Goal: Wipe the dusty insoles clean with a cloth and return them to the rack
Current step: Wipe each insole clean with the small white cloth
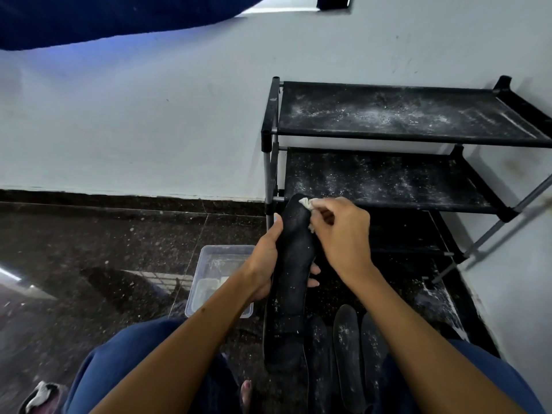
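My left hand grips a long black insole around its middle, holding it upright in front of the rack. A small white cloth is pinched in my right hand and pressed against the insole's top end. White dust specks show on the insole. Several more dusty black insoles lie on the floor between my knees. The black shoe rack stands against the wall on the right, its shelves sprinkled with white dust.
A clear plastic tub with something pale inside sits on the dark speckled floor left of my hands. White powder lies on the floor near the rack's right leg. A slipper shows at the bottom left. My blue trouser legs fill the bottom edge.
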### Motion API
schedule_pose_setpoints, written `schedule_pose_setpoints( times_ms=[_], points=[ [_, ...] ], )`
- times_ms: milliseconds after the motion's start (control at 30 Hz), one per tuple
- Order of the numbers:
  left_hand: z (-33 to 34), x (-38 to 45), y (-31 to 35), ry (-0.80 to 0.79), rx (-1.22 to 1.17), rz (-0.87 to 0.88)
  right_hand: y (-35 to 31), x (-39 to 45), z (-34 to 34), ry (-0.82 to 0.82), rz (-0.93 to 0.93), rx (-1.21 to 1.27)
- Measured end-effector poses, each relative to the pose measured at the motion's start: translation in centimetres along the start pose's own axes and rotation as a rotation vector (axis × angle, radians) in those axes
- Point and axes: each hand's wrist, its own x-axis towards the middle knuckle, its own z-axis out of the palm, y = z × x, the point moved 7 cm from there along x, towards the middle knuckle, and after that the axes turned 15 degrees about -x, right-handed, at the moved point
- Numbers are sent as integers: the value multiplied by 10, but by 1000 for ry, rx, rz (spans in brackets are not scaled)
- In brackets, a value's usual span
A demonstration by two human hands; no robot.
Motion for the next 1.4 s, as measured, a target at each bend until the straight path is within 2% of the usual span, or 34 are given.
schedule_pose_setpoints(
  times_ms=[133,333,500,633,700,833,900,1000,1200,1333,1400],
  points=[
    [0,-2,6,24,-53,61,-26,-15,10,-73,-152,30],
    [-1,-1,7,28,-33,56,0,-2,8,-31,13,-65],
    [-4,-2,11,14,-73,80,-21,-15,21,-185,-124,47],
    [-3,0,7,6,-10,47,-1,-1,8,-40,-3,14],
    [-1,-1,5,5,4,48,-2,-2,4,12,-1,-16],
    [-2,-1,7,30,-24,91,-26,-16,16,-90,-157,37],
    [-2,0,8,21,-33,79,-22,-13,16,-86,-135,8],
    [-2,0,4,10,11,35,-6,-5,7,20,-10,-61],
    [-2,-2,8,38,-50,94,-30,-19,19,-110,-174,-9],
    [-5,0,1,26,47,6,-3,-2,5,13,-3,-85],
    [-5,1,-1,27,70,5,-3,-3,4,15,-9,-96]
  ],
)
